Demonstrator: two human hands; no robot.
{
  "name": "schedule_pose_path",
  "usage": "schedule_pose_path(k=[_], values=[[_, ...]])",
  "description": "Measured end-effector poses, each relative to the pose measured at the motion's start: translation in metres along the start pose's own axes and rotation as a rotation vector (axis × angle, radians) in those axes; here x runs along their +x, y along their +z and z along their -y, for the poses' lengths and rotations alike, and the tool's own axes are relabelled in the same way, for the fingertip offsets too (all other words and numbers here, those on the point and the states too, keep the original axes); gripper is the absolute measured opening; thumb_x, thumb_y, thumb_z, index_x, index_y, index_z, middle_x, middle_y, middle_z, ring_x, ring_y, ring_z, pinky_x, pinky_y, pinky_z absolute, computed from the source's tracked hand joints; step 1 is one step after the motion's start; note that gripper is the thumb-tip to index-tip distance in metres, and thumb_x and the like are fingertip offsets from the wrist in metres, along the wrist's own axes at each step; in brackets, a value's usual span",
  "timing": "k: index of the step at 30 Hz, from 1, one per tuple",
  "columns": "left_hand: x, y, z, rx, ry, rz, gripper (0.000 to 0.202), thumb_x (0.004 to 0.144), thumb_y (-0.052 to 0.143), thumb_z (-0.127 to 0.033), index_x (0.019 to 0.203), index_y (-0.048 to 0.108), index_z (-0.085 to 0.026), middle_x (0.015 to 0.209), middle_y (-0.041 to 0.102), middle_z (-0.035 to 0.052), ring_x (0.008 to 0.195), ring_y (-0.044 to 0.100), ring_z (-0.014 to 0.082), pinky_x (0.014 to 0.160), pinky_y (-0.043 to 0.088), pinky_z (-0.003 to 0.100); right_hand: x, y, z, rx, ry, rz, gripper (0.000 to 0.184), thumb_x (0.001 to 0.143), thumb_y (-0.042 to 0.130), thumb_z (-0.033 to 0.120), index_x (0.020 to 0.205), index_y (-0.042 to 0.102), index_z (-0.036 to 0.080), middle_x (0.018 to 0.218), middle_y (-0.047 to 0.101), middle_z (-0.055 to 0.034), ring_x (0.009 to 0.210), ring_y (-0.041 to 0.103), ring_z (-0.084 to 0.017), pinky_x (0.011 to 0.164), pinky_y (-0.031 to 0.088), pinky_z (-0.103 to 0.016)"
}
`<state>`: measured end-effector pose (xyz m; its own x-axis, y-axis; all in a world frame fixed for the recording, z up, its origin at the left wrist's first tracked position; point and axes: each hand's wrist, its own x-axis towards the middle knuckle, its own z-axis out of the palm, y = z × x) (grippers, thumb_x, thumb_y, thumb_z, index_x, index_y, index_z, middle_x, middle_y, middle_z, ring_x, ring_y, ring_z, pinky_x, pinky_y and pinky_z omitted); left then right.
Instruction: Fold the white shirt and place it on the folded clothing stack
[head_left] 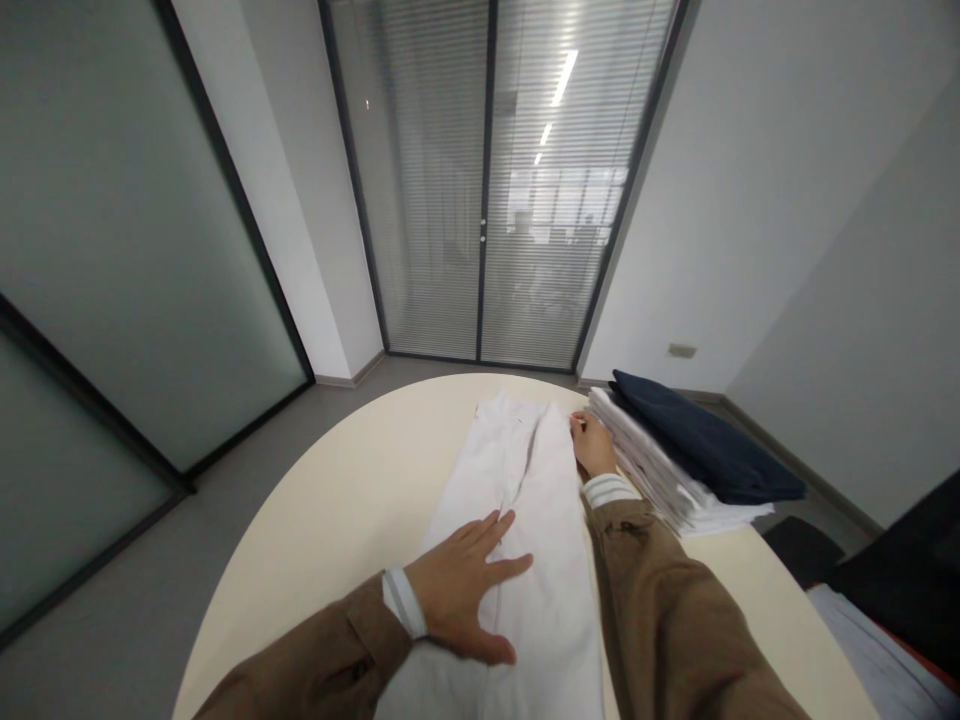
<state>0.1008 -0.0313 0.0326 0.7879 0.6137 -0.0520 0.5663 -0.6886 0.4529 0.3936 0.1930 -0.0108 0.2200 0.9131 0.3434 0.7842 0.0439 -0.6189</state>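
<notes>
Left hand (463, 585) open, flat on white garment (525, 540); right hand (592, 443) pinches its far edge, folded stack (675, 470) just beside.

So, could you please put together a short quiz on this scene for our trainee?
1. True or false: the left hand lies flat on the long white cloth garment on the round cream table.
2. What tops the stack of folded white garments? A dark navy folded garment; B red box; C book.
3. Fill in (near or far): the right hand is at that garment's ____ end.
Key: 1 true; 2 A; 3 far.
</notes>
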Motion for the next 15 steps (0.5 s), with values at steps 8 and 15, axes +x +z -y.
schedule_pose_path(k=[8, 15], values=[[-0.002, 0.001, 0.0, -0.03, 0.011, -0.002, 0.114, 0.064, 0.068, -0.081, 0.155, 0.03, -0.024, 0.164, -0.004, 0.017, 0.148, 0.004, 0.0444, 0.118, 0.017, 0.059, 0.005, 0.001, 0.01, -0.168, 0.025, -0.055, 0.032, 0.094, 0.043, 0.028, 0.109, 0.069, 0.016, 0.093, 0.073, -0.0155, 0.086, 0.067, -0.027, 0.083, 0.045, -0.037], [-0.003, 0.001, -0.001, -0.033, 0.005, -0.014, 0.115, 0.063, 0.067, -0.082, 0.155, 0.031, -0.023, 0.164, -0.002, 0.0171, 0.148, 0.006, 0.0443, 0.119, 0.018, 0.058, 0.001, 0.001, 0.014, -0.009, 0.046, -0.035, 0.04, 0.087, 0.053, 0.038, 0.119, 0.063, 0.016, 0.088, 0.071, -0.0105, 0.083, 0.065, -0.026, 0.082, 0.047, -0.036]])
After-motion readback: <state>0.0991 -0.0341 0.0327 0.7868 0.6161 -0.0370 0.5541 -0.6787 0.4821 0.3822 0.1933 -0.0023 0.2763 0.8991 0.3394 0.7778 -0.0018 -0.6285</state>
